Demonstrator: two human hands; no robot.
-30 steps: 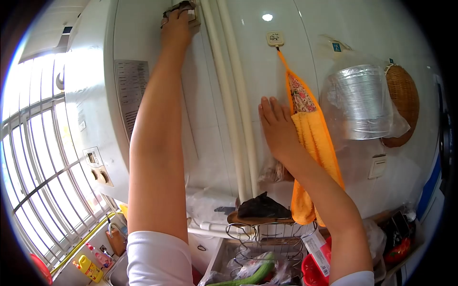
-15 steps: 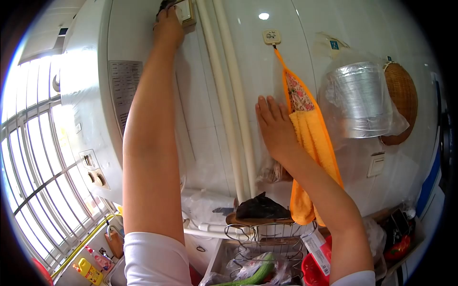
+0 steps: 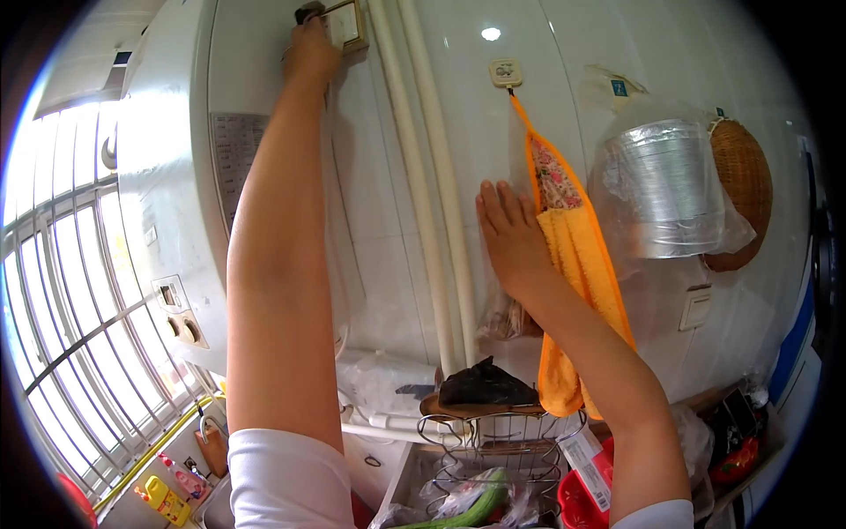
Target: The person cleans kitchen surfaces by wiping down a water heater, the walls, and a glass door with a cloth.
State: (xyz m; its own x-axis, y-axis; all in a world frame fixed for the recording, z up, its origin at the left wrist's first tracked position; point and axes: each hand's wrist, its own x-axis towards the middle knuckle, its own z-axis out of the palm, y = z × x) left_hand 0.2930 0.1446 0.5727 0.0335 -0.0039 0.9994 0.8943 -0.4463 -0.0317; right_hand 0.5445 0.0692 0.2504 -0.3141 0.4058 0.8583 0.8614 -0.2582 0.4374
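Note:
My left hand [image 3: 311,53] is raised high at the upper left, its fingers closed on a dark cloth [image 3: 308,12] beside a framed wall switch [image 3: 345,26]. Only a small part of the cloth shows above the fingers. My right hand [image 3: 511,231] lies flat on the white tiled wall, fingers stretched upward, holding nothing. Right beside it hangs an orange towel [image 3: 582,264] with a flowered patch, from a square hook [image 3: 505,73]. Two pale vertical pipes [image 3: 429,167] run between my hands.
A bagged silver foil roll [image 3: 663,189] and a woven basket [image 3: 742,189] hang at the right. Below are a wire rack [image 3: 502,441], a black bag [image 3: 487,385] and a red basket [image 3: 577,501]. A white cabinet [image 3: 167,203] and barred window [image 3: 75,256] stand left.
My left hand and the dark cloth have shifted left from the framed switch, and more of the switch shows. My right hand has stayed flat on the wall.

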